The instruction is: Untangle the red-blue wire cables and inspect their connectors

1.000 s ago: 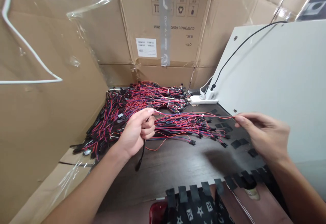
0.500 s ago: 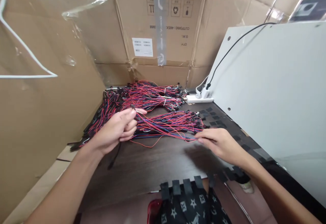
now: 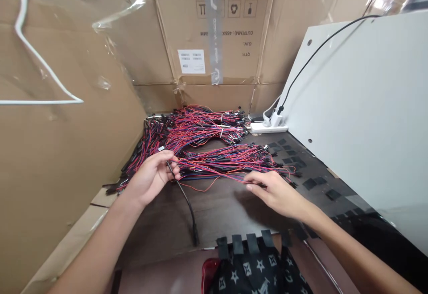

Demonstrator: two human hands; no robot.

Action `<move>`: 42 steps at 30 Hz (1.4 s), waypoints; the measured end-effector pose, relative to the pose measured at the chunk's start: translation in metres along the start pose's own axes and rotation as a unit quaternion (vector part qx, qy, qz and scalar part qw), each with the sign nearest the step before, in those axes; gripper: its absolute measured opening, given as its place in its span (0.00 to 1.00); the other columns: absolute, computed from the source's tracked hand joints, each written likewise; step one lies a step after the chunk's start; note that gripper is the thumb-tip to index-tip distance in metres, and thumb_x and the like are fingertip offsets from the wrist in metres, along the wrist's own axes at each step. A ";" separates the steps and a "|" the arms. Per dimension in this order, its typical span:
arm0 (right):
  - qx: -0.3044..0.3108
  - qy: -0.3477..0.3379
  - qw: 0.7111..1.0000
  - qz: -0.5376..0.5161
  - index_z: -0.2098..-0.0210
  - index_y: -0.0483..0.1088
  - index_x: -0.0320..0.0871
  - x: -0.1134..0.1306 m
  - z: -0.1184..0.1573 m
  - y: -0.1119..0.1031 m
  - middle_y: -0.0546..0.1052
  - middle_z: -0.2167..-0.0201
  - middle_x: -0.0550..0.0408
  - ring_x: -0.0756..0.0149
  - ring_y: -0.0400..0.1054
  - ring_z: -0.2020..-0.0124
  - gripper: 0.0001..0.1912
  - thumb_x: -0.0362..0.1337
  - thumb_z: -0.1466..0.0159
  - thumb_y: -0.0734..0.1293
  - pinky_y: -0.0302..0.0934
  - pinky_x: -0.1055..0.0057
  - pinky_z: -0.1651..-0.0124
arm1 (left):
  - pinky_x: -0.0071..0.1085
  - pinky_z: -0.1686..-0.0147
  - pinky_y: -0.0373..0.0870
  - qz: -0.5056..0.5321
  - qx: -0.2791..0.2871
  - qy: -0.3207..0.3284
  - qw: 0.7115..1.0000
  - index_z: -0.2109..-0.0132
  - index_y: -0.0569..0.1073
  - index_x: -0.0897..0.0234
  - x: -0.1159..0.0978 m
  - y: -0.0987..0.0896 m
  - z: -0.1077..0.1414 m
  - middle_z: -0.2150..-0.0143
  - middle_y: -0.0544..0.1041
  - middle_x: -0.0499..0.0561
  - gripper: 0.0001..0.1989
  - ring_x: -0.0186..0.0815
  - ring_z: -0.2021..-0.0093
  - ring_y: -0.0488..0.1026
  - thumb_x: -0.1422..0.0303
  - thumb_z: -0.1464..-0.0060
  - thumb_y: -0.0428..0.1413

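Between my hands stretches a thin wire harness (image 3: 214, 171) of red, orange and dark wires. My left hand (image 3: 156, 172) pinches its left end, where a black sheathed cable (image 3: 186, 200) hangs down over the table to a black connector (image 3: 195, 235). A small pale tip (image 3: 161, 148) shows above those fingers. My right hand (image 3: 272, 191) is closed on the harness's right part; that end is mostly hidden by the fingers. Just behind the held wires lies a loose bundle of red, blue and black wires (image 3: 234, 156).
More wire bundles (image 3: 203, 126), some tied with white ties, are heaped at the back and left. A white power strip (image 3: 267, 127) with plugs stands at the back right. Black tape pieces (image 3: 314, 182) stick to the dark table (image 3: 227, 213). Cardboard (image 3: 160, 31) and a white panel (image 3: 361, 97) wall it in.
My left hand has turned and lowered slightly, and the black cable now hangs forward from it. My right hand has moved left along the wires. The view has shifted slightly.
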State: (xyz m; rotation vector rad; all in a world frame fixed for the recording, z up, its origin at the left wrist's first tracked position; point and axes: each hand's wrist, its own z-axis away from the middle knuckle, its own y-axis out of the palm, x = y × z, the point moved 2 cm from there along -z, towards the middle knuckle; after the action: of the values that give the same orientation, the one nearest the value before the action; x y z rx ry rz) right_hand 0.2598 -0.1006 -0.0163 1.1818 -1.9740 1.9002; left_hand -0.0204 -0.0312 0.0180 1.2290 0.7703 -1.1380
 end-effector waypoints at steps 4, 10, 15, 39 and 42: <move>0.008 0.019 0.999 -0.046 0.59 0.69 0.41 -0.001 -0.003 -0.008 0.72 0.75 0.58 0.71 0.62 0.77 0.10 0.37 0.31 0.57 0.55 0.74 0.71 | 0.31 0.80 0.73 -0.016 0.018 0.040 0.999 0.65 0.70 0.67 -0.005 -0.004 -0.002 0.75 0.73 0.47 0.11 0.34 0.79 0.71 0.82 0.58 0.56; -0.022 -0.041 0.997 -0.068 0.64 0.67 0.41 0.018 -0.015 -0.052 0.64 0.82 0.63 0.74 0.56 0.81 0.09 0.38 0.32 0.59 0.50 0.76 0.76 | 0.31 0.66 0.78 0.040 0.014 0.107 0.993 0.63 0.73 0.69 -0.021 0.004 0.006 0.72 0.75 0.49 0.10 0.34 0.71 0.76 0.82 0.54 0.55; -0.060 -0.060 0.996 -0.014 0.69 0.67 0.42 0.025 -0.015 -0.070 0.69 0.79 0.60 0.73 0.60 0.78 0.10 0.36 0.33 0.59 0.53 0.76 0.73 | 0.32 0.58 0.74 -0.016 0.025 0.148 0.989 0.60 0.73 0.66 0.003 0.004 0.012 0.70 0.76 0.49 0.12 0.36 0.63 0.76 0.77 0.55 0.61; 0.033 -0.003 0.999 -0.006 0.67 0.73 0.40 -0.010 0.014 -0.020 0.76 0.73 0.55 0.69 0.68 0.73 0.08 0.31 0.36 0.61 0.58 0.73 0.67 | 0.38 0.53 0.64 -0.557 0.085 0.322 0.761 0.68 0.77 0.61 0.012 0.028 0.024 0.62 0.79 0.52 0.12 0.43 0.59 0.73 0.76 0.52 0.49; 0.037 -0.014 0.999 0.005 0.66 0.74 0.41 -0.006 0.011 -0.018 0.77 0.71 0.55 0.68 0.69 0.70 0.08 0.30 0.36 0.62 0.59 0.72 0.65 | 0.35 0.56 0.65 -0.521 0.180 0.318 0.772 0.66 0.78 0.61 0.017 0.068 0.024 0.63 0.79 0.52 0.10 0.41 0.61 0.73 0.75 0.49 0.51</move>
State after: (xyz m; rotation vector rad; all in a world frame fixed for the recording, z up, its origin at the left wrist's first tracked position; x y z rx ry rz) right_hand 0.2793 -0.1061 -0.0079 1.2258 -1.9420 1.9875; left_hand 0.0465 -0.0620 0.0290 1.5664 1.9897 -1.8281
